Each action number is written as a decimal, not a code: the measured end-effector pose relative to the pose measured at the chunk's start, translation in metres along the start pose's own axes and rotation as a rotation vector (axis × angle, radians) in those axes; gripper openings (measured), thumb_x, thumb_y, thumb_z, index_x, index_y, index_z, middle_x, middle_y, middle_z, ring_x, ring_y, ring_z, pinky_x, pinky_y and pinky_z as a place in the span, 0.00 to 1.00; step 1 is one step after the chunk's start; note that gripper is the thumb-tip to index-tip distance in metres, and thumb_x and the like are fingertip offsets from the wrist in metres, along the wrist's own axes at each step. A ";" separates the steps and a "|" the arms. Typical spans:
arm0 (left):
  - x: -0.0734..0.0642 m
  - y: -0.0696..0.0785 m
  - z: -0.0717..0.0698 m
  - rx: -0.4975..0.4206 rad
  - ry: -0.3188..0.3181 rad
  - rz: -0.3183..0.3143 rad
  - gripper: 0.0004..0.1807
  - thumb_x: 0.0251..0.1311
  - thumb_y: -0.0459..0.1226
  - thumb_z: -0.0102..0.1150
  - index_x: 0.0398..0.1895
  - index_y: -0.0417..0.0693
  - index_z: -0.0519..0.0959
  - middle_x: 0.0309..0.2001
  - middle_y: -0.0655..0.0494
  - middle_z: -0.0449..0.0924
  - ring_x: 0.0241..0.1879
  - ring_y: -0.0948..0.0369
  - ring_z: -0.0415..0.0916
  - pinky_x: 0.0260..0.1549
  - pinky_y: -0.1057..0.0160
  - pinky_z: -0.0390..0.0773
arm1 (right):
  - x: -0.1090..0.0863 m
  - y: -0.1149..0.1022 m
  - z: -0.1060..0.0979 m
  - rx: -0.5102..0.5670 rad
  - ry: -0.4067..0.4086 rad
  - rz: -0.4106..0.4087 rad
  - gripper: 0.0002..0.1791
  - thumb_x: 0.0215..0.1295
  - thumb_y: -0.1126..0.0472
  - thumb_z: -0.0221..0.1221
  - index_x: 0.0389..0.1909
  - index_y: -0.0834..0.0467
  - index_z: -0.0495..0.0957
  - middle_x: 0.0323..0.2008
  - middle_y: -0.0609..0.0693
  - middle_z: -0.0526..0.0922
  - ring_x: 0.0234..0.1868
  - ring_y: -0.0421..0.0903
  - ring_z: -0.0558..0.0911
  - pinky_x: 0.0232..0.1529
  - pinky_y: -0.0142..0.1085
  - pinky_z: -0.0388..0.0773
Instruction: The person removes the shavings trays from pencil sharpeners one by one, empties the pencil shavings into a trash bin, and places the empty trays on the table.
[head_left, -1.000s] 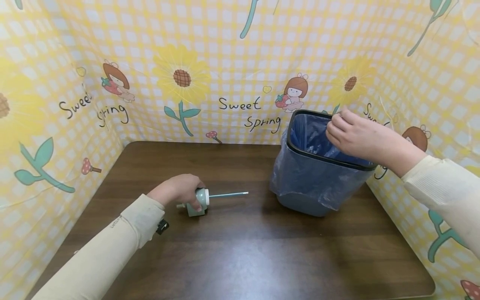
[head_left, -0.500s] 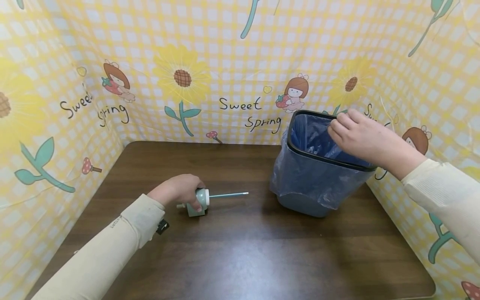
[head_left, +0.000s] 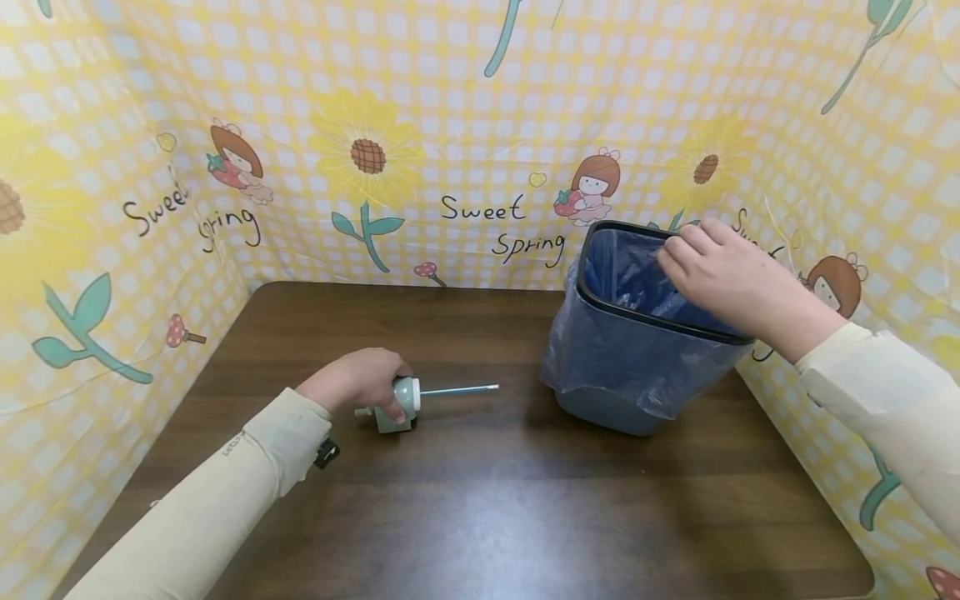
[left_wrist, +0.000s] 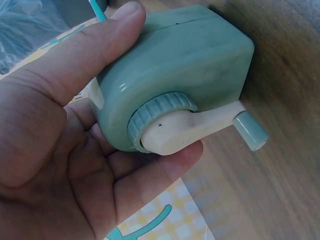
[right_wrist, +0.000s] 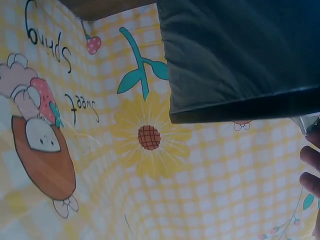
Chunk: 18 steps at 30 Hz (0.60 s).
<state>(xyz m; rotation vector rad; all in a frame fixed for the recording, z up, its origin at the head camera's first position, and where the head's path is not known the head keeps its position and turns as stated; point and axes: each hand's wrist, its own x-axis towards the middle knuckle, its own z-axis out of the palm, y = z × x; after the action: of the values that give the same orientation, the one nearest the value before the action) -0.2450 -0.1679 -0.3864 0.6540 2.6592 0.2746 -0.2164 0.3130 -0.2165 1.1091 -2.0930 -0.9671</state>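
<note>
My left hand point(head_left: 367, 379) grips a green pencil sharpener point(head_left: 406, 395) on the table, its body between thumb and fingers. The left wrist view shows its white crank point(left_wrist: 182, 127) with a green knob. A light-blue pencil point(head_left: 459, 390) sticks out of its white front, pointing right. A dark patch shows low on the sharpener's front. My right hand point(head_left: 726, 267) is held over the far right rim of a grey bin point(head_left: 609, 408), fingers curled. By its fingertips the right wrist view shows a bit of a small clear piece point(right_wrist: 301, 124); the rest is hidden.
A blue translucent liner point(head_left: 630, 346) lines the bin and folds over its black rim. The bin stands at the right back of the brown table point(head_left: 480, 492). Yellow checked cloth walls point(head_left: 465, 125) enclose the back and sides.
My right hand has shifted very slightly at the bin rim and its forearm has turned a little. The left hand and the sharpener stay in place.
</note>
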 end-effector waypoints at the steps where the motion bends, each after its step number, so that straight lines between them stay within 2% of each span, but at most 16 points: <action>1: 0.000 0.000 0.000 0.000 -0.001 0.000 0.32 0.48 0.48 0.81 0.55 0.46 0.83 0.45 0.55 0.84 0.40 0.58 0.78 0.41 0.55 0.81 | 0.000 -0.001 0.001 0.012 0.004 0.009 0.27 0.56 0.73 0.72 0.57 0.71 0.77 0.49 0.67 0.79 0.51 0.65 0.76 0.55 0.55 0.71; 6: 0.001 0.000 0.001 0.010 0.000 0.007 0.32 0.47 0.48 0.81 0.55 0.45 0.83 0.43 0.56 0.83 0.39 0.58 0.78 0.40 0.55 0.80 | 0.000 -0.003 0.003 0.098 0.055 0.055 0.21 0.60 0.67 0.69 0.52 0.71 0.77 0.46 0.66 0.79 0.50 0.65 0.76 0.55 0.54 0.71; 13: 0.000 0.000 0.001 0.015 0.003 0.011 0.31 0.47 0.48 0.81 0.54 0.45 0.83 0.42 0.56 0.83 0.38 0.58 0.78 0.39 0.56 0.80 | 0.004 0.000 0.002 0.154 0.067 0.106 0.31 0.50 0.57 0.76 0.50 0.71 0.77 0.46 0.66 0.80 0.52 0.65 0.76 0.59 0.54 0.70; 18: 0.001 0.000 0.001 0.016 0.004 0.007 0.31 0.47 0.48 0.81 0.55 0.45 0.83 0.42 0.57 0.83 0.38 0.58 0.78 0.39 0.55 0.80 | 0.002 0.001 0.002 0.180 0.053 0.150 0.36 0.48 0.54 0.78 0.51 0.71 0.76 0.46 0.68 0.80 0.53 0.66 0.77 0.60 0.56 0.71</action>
<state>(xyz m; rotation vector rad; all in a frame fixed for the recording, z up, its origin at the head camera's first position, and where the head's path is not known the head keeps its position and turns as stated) -0.2449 -0.1672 -0.3875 0.6690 2.6659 0.2575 -0.2195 0.3118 -0.2169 1.0354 -2.2178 -0.6823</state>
